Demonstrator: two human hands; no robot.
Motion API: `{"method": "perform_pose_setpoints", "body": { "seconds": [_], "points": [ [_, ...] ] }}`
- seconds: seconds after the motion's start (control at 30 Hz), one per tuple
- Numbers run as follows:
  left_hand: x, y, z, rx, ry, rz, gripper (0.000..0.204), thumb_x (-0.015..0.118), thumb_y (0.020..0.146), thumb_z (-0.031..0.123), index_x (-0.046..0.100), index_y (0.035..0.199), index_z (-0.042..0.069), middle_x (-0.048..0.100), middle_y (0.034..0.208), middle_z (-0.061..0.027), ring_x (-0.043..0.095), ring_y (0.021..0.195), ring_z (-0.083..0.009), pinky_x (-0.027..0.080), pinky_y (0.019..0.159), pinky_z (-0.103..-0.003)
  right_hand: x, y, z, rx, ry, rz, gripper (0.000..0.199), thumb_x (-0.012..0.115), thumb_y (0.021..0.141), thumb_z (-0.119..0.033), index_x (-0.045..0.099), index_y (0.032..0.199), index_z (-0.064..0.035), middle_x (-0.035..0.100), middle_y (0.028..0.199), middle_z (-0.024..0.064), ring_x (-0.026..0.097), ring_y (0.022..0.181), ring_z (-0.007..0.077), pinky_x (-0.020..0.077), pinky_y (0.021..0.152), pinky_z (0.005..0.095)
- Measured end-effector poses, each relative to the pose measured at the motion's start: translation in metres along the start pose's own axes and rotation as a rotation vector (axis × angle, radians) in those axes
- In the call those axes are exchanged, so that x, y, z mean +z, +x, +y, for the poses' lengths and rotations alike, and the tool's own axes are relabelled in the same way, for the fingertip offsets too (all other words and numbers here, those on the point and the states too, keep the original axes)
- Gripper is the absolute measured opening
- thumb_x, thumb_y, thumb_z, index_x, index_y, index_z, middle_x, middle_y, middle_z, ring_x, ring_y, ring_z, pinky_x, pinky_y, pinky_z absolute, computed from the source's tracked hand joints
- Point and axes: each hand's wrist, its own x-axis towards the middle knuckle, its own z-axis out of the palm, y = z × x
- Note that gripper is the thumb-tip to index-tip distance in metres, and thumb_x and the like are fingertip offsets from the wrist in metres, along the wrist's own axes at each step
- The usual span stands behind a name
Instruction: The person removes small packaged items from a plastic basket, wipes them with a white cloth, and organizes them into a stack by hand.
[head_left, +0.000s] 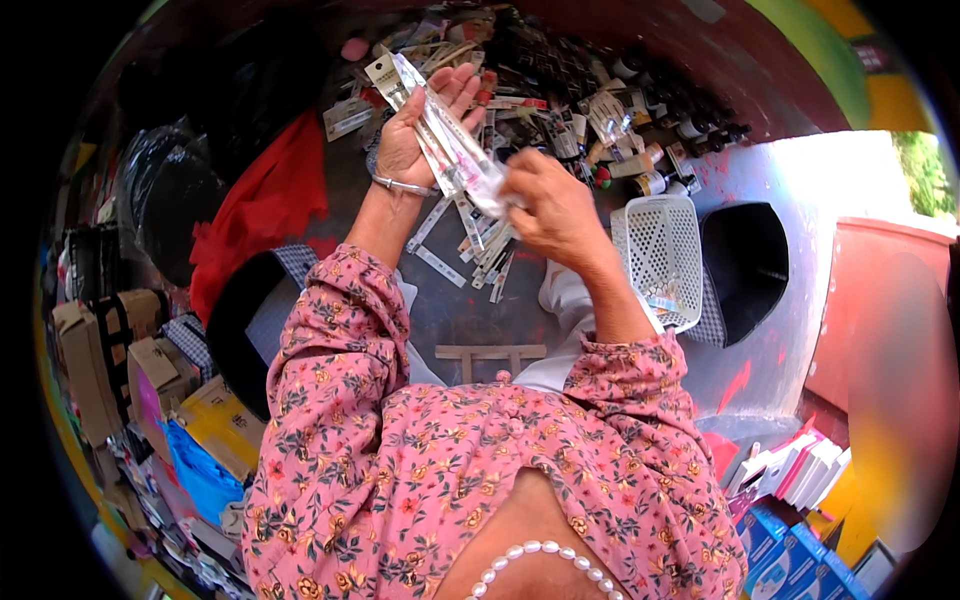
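Observation:
Long, slim clear plastic packets (442, 135) with pale backing cards lie slanted across the palm of my left hand (401, 146). Its thumb rests over them while the fingers stretch out behind. What is sealed inside looks thin and stick-like, too unclear to name. My right hand (553, 208), slightly smeared by motion, has its fingers curled around the near end of the packets' crinkled plastic. Below both hands, several narrow packets (488, 262) are scattered on the dark floor.
Beyond my hands spreads a pile of packaged small goods and bottles (560, 110). A white perforated basket (660, 235) stands at right, beside a black container (745, 270). Red cloth (265, 205) lies at left, with cardboard boxes (85, 365) nearer me.

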Motion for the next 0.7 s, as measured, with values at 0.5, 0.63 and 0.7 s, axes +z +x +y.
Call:
{"method": "perform_pose_setpoints", "body": {
  "seconds": [0.5,0.63,0.7],
  "points": [
    [0.021,-0.013,-0.009,-0.137,0.029,-0.245,0.071,0.049,0.064,-0.003,0.025,0.132,-0.001,0.030,0.136,-0.0195,0.032,0.126,-0.0286,0.025,0.106,-0.039,0.015,0.010,-0.003,0.484,0.876,-0.507,0.042,0.057,0.080,-0.044,0.063,0.083,-0.0026,0.056,0.072,0.0014,0.048,0.065,0.0102,0.0374,0.060,0.0235],
    [0.020,-0.014,-0.007,-0.178,-0.009,-0.276,0.071,0.052,0.065,-0.002,0.026,0.131,0.000,0.030,0.135,-0.0211,0.036,0.122,-0.0333,0.029,0.103,-0.045,0.024,0.012,-0.004,0.433,0.838,-0.384,0.034,0.049,0.082,-0.034,0.063,0.078,-0.0027,0.055,0.071,0.0020,0.048,0.064,0.0120,0.0378,0.061,0.0267],
    [0.017,-0.013,-0.006,-0.215,-0.078,-0.251,0.070,0.052,0.065,-0.002,0.027,0.131,0.000,0.030,0.134,-0.0214,0.037,0.121,-0.0337,0.031,0.102,-0.045,0.019,0.012,-0.003,0.512,0.840,-0.409,0.032,0.046,0.087,-0.029,0.062,0.080,-0.0021,0.060,0.077,0.0030,0.053,0.067,0.0101,0.0415,0.064,0.0234]
  ]
}}
